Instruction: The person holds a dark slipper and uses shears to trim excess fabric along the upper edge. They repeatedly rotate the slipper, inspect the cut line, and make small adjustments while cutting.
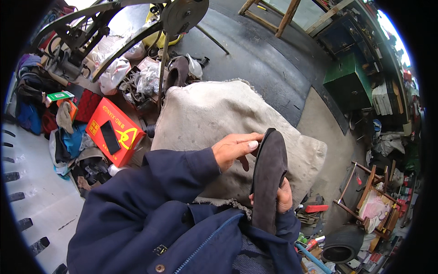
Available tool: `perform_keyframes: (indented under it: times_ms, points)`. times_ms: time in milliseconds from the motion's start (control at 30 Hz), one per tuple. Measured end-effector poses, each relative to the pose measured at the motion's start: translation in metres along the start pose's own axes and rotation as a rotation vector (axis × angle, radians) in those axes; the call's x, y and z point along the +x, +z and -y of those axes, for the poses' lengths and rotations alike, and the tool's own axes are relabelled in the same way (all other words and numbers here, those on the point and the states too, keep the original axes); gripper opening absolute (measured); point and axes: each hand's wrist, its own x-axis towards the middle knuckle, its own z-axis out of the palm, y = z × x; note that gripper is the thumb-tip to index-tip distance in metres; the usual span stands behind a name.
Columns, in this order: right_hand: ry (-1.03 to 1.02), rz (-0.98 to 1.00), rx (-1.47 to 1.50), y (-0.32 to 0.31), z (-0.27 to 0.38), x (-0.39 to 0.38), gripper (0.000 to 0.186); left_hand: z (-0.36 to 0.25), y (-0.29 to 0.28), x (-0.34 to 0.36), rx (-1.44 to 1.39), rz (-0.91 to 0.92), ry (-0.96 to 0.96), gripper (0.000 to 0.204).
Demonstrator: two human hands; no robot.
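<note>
A dark brown suede shoe [269, 178] stands nearly upright above a pale, stained cloth [200, 112] spread over my lap. My right hand [283, 196] grips it low on the right side, fingers partly hidden behind it. My left hand [232, 153] is open at the shoe's upper left, index fingertip at its dark edge, thumb extended and the other fingers loosely bent. My dark blue sleeves and jacket fill the lower middle of the view.
A black iron machine [181, 13] stands top left. Left lie a red box [98, 130] with a phone [111, 137], heaped fabrics and bags. Right are a green cabinet [346, 82], a wooden folding chair [365, 201] and a tire [342, 244]. A wooden stool [283, 23] stands behind.
</note>
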Motion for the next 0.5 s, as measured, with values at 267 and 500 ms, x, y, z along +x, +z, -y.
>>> perform_keyframes:
  times_ms: [267, 500]
  points:
    - [-0.013, -0.034, 0.004, 0.0, -0.006, 0.001, 0.043, 0.005, -0.002, 0.002, -0.03, -0.067, 0.0, 0.055]
    - [-0.016, -0.06, -0.006, -0.002, -0.01, 0.001, 0.038, 0.011, -0.003, 0.003, -0.036, -0.068, 0.014, 0.054]
